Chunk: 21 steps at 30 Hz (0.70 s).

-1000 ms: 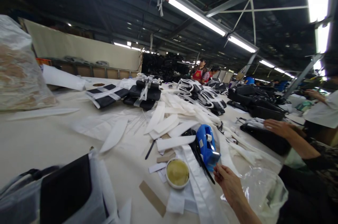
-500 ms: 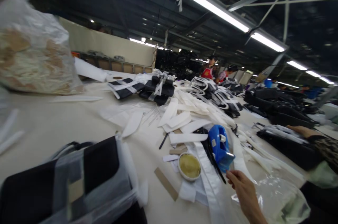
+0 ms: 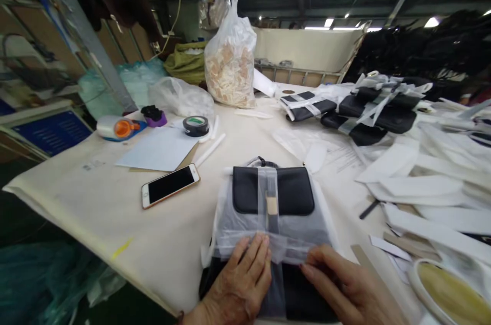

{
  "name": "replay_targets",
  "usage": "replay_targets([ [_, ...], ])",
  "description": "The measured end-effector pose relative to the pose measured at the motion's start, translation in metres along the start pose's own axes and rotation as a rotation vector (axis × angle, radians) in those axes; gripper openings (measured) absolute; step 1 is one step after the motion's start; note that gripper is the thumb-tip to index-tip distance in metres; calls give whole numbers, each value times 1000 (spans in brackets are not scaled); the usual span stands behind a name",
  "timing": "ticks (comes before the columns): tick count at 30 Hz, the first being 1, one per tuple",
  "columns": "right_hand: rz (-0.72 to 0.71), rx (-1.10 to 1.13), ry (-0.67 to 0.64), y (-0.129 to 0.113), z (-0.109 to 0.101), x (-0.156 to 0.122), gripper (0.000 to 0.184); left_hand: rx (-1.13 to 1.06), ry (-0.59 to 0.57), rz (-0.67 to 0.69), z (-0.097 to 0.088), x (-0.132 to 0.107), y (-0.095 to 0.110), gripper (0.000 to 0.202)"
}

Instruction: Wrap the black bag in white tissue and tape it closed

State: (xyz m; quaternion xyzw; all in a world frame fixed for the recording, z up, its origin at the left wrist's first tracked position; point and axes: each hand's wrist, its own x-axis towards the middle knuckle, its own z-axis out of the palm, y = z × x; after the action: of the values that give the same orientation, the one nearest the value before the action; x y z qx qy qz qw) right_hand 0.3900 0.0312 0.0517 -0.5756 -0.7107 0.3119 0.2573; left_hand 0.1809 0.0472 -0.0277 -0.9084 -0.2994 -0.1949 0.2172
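A black handbag (image 3: pixel 303 289) lies on the table in front of me, its flap (image 3: pixel 293 189) and upper body covered with translucent white wrapping (image 3: pixel 245 225). A vertical band with a small beige patch (image 3: pixel 272 205) crosses the flap. My left hand (image 3: pixel 245 281) rests flat, fingers stretched out, on the lower edge of the wrapping. At the right end of that edge my right hand (image 3: pixel 341 281) has thumb and forefinger pinched together, on what looks like a strip of clear tape (image 3: pixel 287 251); the strip is hard to see.
A phone (image 3: pixel 171 185), white sheets (image 3: pixel 159 148) and a black tape roll (image 3: pixel 196 126) lie left. Wrapped black bags (image 3: pixel 378 113) are piled behind right. White strips (image 3: pixel 422 184) and a round dish (image 3: pixel 452 294) lie right. A filled plastic bag (image 3: pixel 230 67) stands at the back.
My view has swung left, onto the wrapped handbag. My right hand has gone from the blue tape dispenser to the wrapping's edge. My left hand has come into view, flat on the bag.
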Motion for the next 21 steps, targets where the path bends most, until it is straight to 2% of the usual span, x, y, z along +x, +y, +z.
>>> replay_targets([
  [4,-119,-248,118,2,25,28,24,-26,72,-21,4,0,2,35],
  [7,-178,-491,219,11,36,32,23,-39,67,-26,6,0,3,36],
  [9,-166,-608,246,12,38,33,20,-45,55,-25,6,1,4,35],
  [11,-89,-683,226,9,39,34,19,-49,52,-26,4,1,4,35],
  [15,153,-751,84,-1,35,37,18,-57,5,-21,-1,2,3,36],
  [19,379,-810,13,-7,22,38,25,-63,-29,-16,-5,2,2,40],
  [21,433,-804,-14,-6,15,36,27,-61,-29,-24,-5,2,2,39],
])
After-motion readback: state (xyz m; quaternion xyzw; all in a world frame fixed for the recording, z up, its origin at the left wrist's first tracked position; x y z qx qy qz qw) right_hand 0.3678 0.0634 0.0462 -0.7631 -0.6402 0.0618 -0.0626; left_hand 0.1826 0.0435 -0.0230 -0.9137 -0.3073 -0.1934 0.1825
